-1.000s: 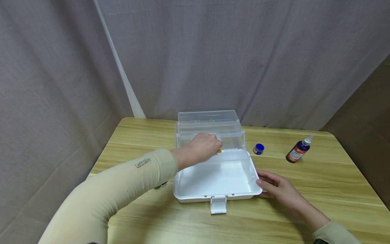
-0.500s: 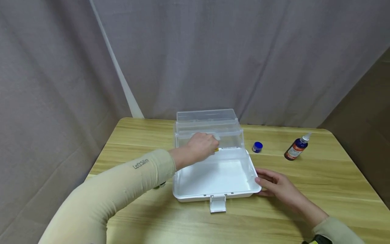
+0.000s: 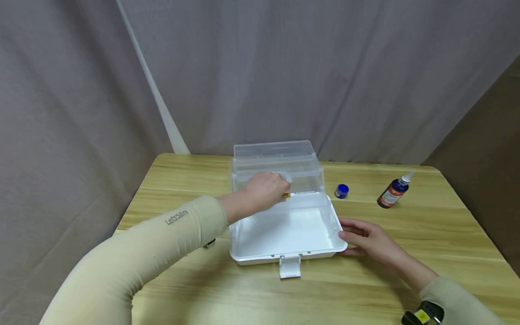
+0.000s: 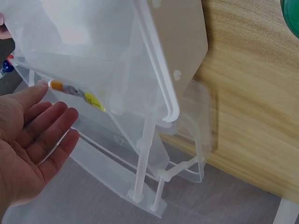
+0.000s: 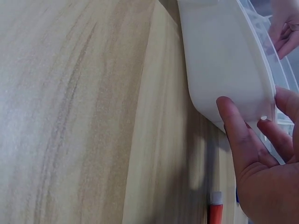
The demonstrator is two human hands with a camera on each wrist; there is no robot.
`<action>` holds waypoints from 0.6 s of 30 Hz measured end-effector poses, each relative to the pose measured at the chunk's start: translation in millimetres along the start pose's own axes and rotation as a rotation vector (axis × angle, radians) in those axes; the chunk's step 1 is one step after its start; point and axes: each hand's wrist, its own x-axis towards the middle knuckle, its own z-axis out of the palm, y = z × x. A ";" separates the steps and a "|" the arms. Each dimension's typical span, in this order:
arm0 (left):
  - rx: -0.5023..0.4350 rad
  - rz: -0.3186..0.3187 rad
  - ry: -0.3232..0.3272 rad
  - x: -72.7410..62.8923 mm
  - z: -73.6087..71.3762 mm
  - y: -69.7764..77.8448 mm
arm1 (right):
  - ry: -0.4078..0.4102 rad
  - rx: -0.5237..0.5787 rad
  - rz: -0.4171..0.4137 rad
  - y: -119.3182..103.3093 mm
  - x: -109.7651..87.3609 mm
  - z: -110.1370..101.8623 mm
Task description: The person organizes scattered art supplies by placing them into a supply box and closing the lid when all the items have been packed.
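From here I've got the left hand point(image 4: 23, 154) slack, gripping nothing, thumb right by the orange-and-yellow tube point(image 4: 77, 92) at the clear trays point(image 3: 306, 183), while the right hand point(image 3: 375, 243) grips the white box point(image 3: 296, 234) by its side.

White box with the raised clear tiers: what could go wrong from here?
The small orange-and-yellow item lies right by the left hand, whose thumb could knock it on the way out. The clear tiers stand raised over the white box, so a bump might swing them. If the right hand loosens on the edge, the box may shift.
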 end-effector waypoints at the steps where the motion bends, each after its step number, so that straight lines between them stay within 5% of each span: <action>1: -0.001 0.003 0.000 -1.0 -1.6 -0.1 | 0.007 -0.002 0.007 -0.6 -0.7 0.2; 18: -0.121 0.004 0.053 -28.8 -15.4 -14.2 | 0.052 0.040 0.057 -3.2 -3.7 3.4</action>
